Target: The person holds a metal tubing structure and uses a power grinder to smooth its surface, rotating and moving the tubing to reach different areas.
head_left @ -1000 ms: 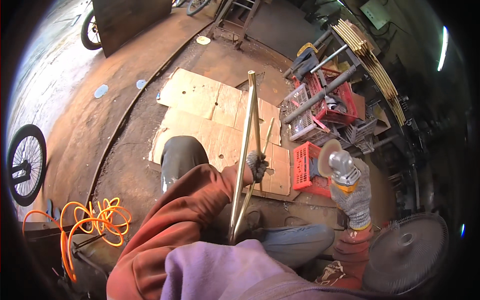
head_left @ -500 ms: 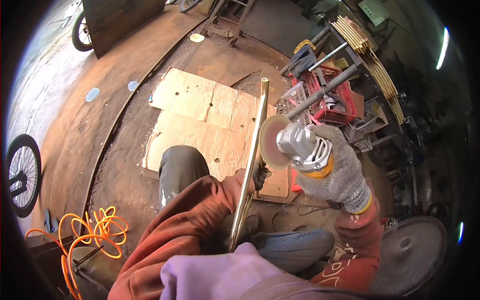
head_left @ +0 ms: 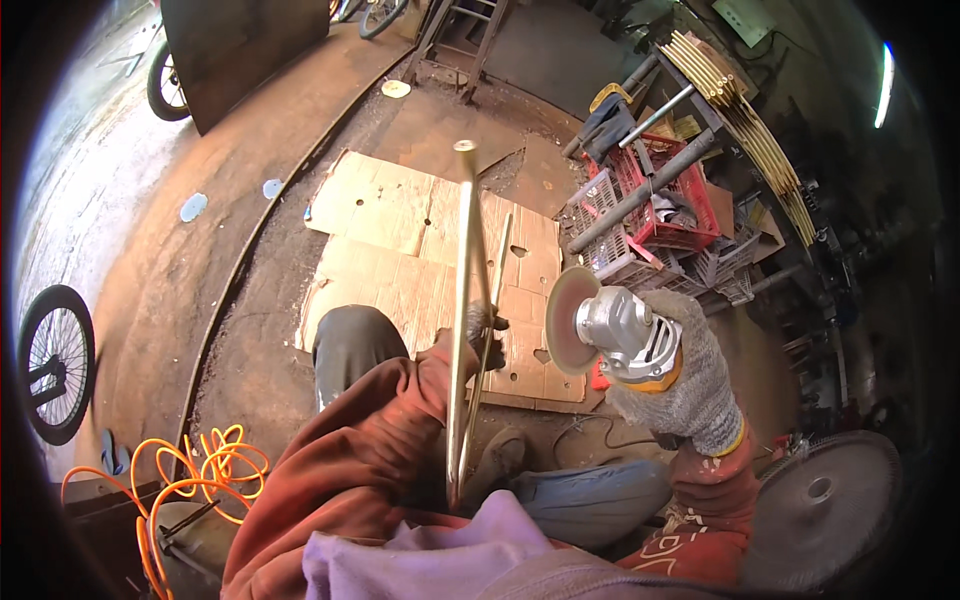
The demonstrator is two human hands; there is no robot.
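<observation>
My right hand, in a grey knitted glove, is closed round an angle grinder. Its pale disc faces left, apart from the metal. My left hand, in a dark glove, grips a long shiny metal tube that stands steeply in front of me. A thinner bar runs beside the tube, and the two come together at the lower end near my lap. The tube hides part of my left hand. Whether the disc is spinning cannot be made out.
Flattened cardboard lies on the floor ahead. To the right stand a red crate and a rack bearing a bundle of brass-coloured rods. An orange coiled hose is at lower left, a wheel beyond it, and a round fan-like grille at lower right.
My left hand and the tube have moved left and turned, so the thinner bar now shows apart from the tube. The grinder has shifted slightly right and down, away from the tube.
</observation>
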